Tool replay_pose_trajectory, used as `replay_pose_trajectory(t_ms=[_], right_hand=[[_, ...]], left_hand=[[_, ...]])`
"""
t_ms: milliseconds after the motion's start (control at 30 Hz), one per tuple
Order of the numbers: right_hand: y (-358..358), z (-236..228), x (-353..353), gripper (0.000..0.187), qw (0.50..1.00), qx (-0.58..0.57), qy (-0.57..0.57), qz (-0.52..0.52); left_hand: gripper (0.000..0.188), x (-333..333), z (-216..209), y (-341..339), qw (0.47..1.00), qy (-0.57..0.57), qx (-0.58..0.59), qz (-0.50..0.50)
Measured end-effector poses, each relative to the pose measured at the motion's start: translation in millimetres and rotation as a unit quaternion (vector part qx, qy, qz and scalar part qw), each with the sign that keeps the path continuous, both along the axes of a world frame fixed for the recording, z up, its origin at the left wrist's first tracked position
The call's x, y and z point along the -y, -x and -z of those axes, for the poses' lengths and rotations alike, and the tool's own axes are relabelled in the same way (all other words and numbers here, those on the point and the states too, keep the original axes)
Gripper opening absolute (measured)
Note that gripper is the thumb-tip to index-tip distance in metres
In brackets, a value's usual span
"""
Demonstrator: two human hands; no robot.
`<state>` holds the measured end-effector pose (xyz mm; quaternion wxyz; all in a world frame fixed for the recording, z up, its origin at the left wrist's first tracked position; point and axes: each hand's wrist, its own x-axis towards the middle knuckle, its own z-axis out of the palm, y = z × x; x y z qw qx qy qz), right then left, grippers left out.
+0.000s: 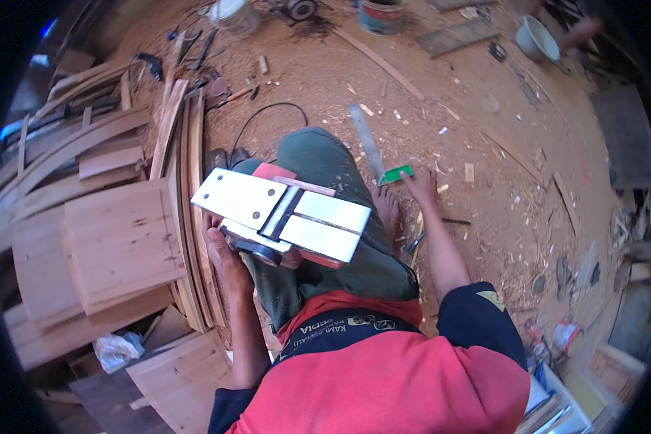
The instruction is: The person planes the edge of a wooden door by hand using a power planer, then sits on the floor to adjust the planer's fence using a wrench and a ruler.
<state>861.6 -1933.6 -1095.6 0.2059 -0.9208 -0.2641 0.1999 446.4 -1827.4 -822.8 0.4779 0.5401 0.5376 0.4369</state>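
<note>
Presently, a power planer (322, 228) sits sole-up above the lap: two smooth, bright metal plates, flat and rectangular, divided by a dark crosswise slot, with screw heads on the longer plate and a lengthwise groove in the other. Reddish body parts show at its edges. Left hand (229, 262) is curled around the planer's near-left side, supporting it; fingers partly hidden underneath.

Right hand (422, 186) reaches down by the right foot, fingers partly bent, touching the right end of the green stock of a try square (396, 174); cannot tell whether the grip is closed. Its long, dull grey blade lies on the brown floor (441, 79), which is littered with curled shavings and chips.

Trousers (312, 155): dark green cloth, dust-specked. To the left, pale, flat-sawn wooden panels (126, 249) overlap beside long, narrow strips (193, 210); a crumpled, translucent plastic bag (117, 352) lies below.
</note>
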Motion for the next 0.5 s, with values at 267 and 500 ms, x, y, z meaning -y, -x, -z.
replay_pose_trajectory(t_ms=[267,500], right_hand=[[56.5,4.4,-37.0,0.089,0.982,0.109,0.149,0.033],[59.9,-8.3,-49.7,0.097,0.973,0.055,0.222,-0.004]], left_hand=[[0.085,59.4,-18.6,11.0,0.870,-0.393,-0.281,0.093],[0.059,82.7,-12.9,0.8,0.872,-0.397,-0.279,0.063]])
